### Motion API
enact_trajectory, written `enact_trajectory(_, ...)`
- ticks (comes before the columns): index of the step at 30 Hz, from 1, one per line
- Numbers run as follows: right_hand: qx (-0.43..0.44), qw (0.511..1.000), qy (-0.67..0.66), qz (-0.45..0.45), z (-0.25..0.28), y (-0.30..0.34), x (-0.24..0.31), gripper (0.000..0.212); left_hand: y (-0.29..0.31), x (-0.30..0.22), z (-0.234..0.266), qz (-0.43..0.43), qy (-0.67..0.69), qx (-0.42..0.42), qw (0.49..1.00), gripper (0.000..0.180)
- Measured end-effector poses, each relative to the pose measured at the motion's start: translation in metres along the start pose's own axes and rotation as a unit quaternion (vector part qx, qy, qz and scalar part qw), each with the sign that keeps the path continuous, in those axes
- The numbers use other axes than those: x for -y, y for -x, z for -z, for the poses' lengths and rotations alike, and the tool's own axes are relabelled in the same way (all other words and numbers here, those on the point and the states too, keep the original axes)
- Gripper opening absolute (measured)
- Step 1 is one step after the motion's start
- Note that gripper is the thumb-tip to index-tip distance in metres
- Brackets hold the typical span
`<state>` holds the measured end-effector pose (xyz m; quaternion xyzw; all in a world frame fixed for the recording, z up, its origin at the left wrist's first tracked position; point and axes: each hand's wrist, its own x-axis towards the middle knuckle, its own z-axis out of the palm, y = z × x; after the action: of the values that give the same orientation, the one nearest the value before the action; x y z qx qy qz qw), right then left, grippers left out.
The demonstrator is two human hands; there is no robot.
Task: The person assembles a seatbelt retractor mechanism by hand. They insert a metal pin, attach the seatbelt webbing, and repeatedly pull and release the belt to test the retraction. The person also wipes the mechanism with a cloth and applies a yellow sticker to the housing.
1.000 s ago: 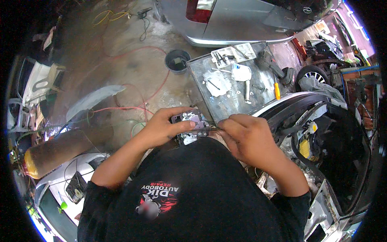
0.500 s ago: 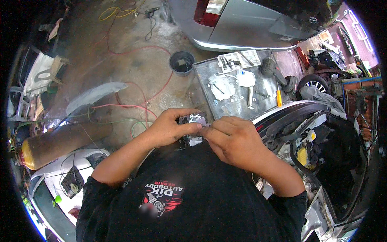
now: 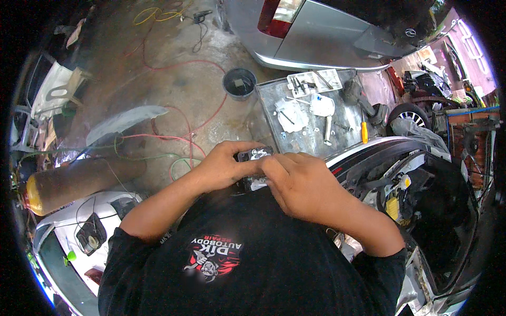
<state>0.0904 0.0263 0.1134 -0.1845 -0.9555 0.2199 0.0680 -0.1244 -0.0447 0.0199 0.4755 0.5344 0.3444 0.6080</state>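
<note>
Right up close: both hands meet just in front of the person's chest, over a stained concrete floor (image 3: 174,89).
Part: small black-and-silver mechanical part (image 3: 254,156), held up in the air between the two hands, not resting on anything.
Left hand: left hand (image 3: 227,166) is curled round the part's left side, fingers closed on it from above and thumb underneath.
Right hand: right hand (image 3: 301,185) comes over the part's right end, fingers bent down onto it; can't tell whether it's pinching or just pressing, the knuckles hide the tips.
Far side: grey metal sheet (image 3: 269,100) laid flat, with white rags, loose tools and a yellow-handled screwdriver (image 3: 363,131) scattered on it; round black bucket (image 3: 239,83) just left of it.
Left: rusty brown gas cylinder (image 3: 84,179) lying on its side, red hose (image 3: 179,66) looping across the floor.
Right: open car body with dark trim (image 3: 421,200).
Risk, my guess: the part's got nothing under it, so if a thumb slips it could drop and lose some small piece among the hoses.
</note>
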Motion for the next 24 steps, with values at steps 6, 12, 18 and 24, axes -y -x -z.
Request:
enact_trajectory(6,0.101,0.992,0.057,-0.042,0.000,0.001,0.003,0.020,0.002,-0.001,0.003,0.021,-0.034,0.008,0.999,0.053)
enact_trajectory(12,-0.013,1.000,0.012,0.012,-0.008,-0.002,0.007,0.019,0.005,0.002,0.002,0.004,-0.004,0.012,1.000,0.052)
enact_trajectory(18,0.022,0.999,0.043,0.000,-0.009,-0.004,0.007,0.018,0.008,0.002,0.004,0.016,-0.044,-0.002,0.999,0.052)
enact_trajectory(24,0.058,0.994,0.000,-0.089,-0.019,-0.004,0.015,0.023,0.006,0.013,0.002,0.023,-0.030,-0.013,0.999,0.052)
